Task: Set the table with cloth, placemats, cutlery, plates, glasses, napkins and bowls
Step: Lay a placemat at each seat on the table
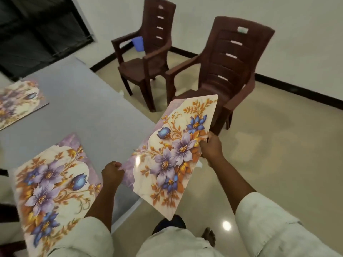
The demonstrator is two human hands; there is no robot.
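Held placemat (pixel 172 153): floral, tilted, in the air over the table's (pixel 89 108) right edge.
Left hand (pixel 112 173): pinched that placemat's near-left edge.
Right hand (pixel 211 147): gripped its right edge, fingers curled.
Near placemat (pixel 53 186): flat at the near edge.
Far placemat (pixel 16 102): at the left edge.
Cloth (pixel 78 86): grey, covered the table.
Chairs (pixel 228 78): two brown plastic ones on the floor beyond the right edge.

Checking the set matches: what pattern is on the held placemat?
Purple and blue flowers with orange-gold leaves on cream, on the glossy rectangular placemat; head view.
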